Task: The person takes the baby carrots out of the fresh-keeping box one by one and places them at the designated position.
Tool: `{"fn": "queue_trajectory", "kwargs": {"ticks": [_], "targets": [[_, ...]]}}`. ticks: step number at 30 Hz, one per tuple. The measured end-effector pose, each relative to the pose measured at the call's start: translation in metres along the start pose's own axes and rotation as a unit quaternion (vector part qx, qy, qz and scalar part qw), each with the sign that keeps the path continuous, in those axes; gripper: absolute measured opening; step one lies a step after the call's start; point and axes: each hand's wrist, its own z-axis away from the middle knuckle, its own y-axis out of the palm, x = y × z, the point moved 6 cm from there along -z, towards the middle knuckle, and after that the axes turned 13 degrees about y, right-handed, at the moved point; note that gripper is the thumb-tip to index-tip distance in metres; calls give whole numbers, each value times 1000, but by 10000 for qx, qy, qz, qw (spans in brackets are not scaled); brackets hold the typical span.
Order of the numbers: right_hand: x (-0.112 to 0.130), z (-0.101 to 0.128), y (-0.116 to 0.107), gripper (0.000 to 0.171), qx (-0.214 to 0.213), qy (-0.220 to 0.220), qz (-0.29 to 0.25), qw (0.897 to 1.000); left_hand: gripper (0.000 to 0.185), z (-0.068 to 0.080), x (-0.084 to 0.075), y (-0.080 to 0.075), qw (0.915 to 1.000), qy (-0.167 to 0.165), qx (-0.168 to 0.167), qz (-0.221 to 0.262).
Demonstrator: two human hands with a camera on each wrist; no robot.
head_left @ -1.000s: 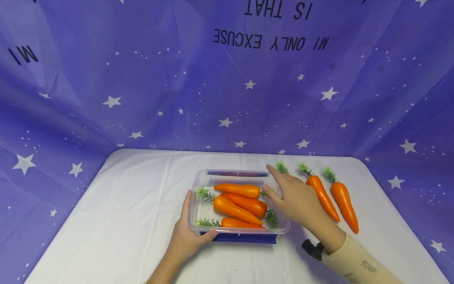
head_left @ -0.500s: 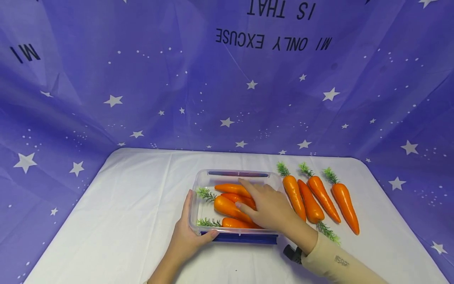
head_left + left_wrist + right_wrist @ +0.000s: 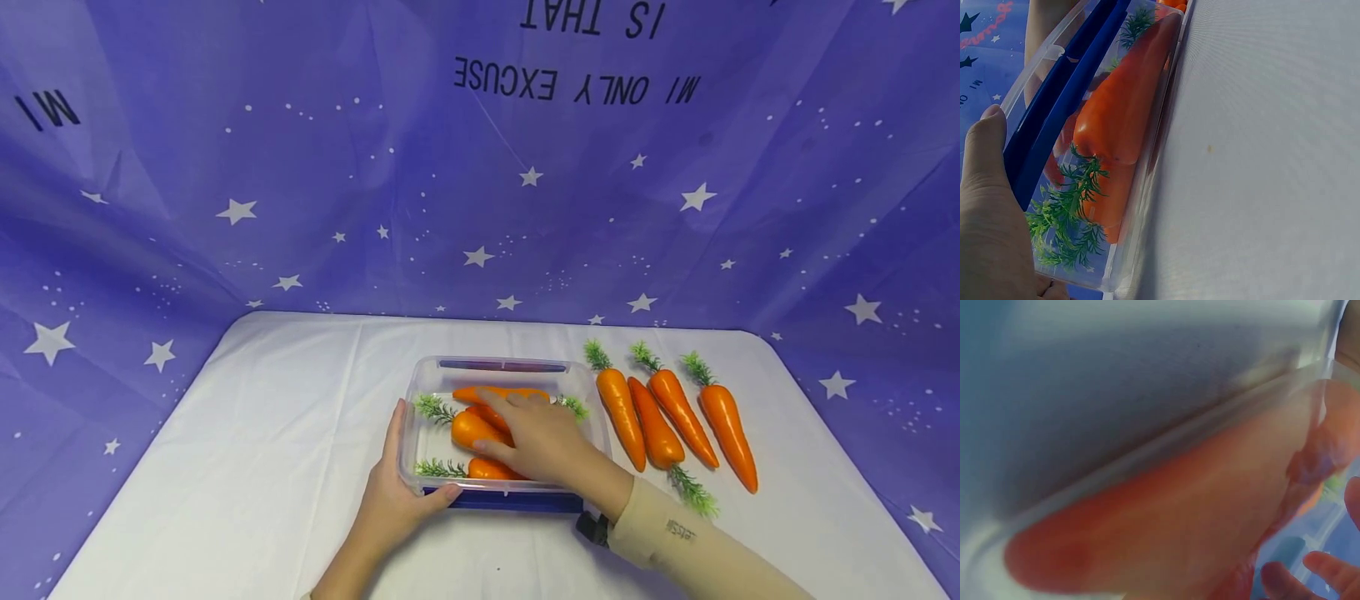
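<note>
A clear plastic food box (image 3: 480, 485) with blue side latches (image 3: 510, 502) stands on the white table. Several toy carrots with green tops lie inside, among them a front carrot (image 3: 491, 470), a middle carrot (image 3: 472, 431) and a back carrot (image 3: 472, 393). My left hand (image 3: 401, 500) holds the box's front left corner, its thumb (image 3: 988, 150) on the front rim. Reaching inside over the carrots is my right hand (image 3: 543, 442); it hides their right parts. Spread fingertips (image 3: 1282, 584) show in the right wrist view beyond the box wall and a carrot (image 3: 1166, 519).
Right of the box, several more carrots lie on the white tablecloth (image 3: 225, 467): a near carrot (image 3: 622, 417), one with its top toward me (image 3: 660, 433), and a far right carrot (image 3: 729, 433). A purple star-printed curtain (image 3: 420, 200) rises behind the table.
My right hand has moved left and down, from above the box's right edge to over the carrots inside it. The carrots on the right are uncovered now. My left hand has stayed put.
</note>
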Motion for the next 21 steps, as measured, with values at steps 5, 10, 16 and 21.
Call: {"fn": "queue_trajectory", "kwargs": {"ticks": [5, 10, 16, 21], "targets": [[6, -4, 5, 71, 262, 68, 56, 9996, 125, 0, 0, -1, 10000, -48, -5, 7], [12, -8, 7, 71, 366, 20, 142, 9992, 124, 0, -1, 0, 10000, -49, -3, -51], [16, -12, 11, 71, 459, 14, 164, 9988, 124, -1, -1, 0, 9999, -26, 34, -142], [17, -16, 15, 71, 499, -30, 220, 9985, 125, 0, 0, 0, 9998, -63, 18, -194]]}}
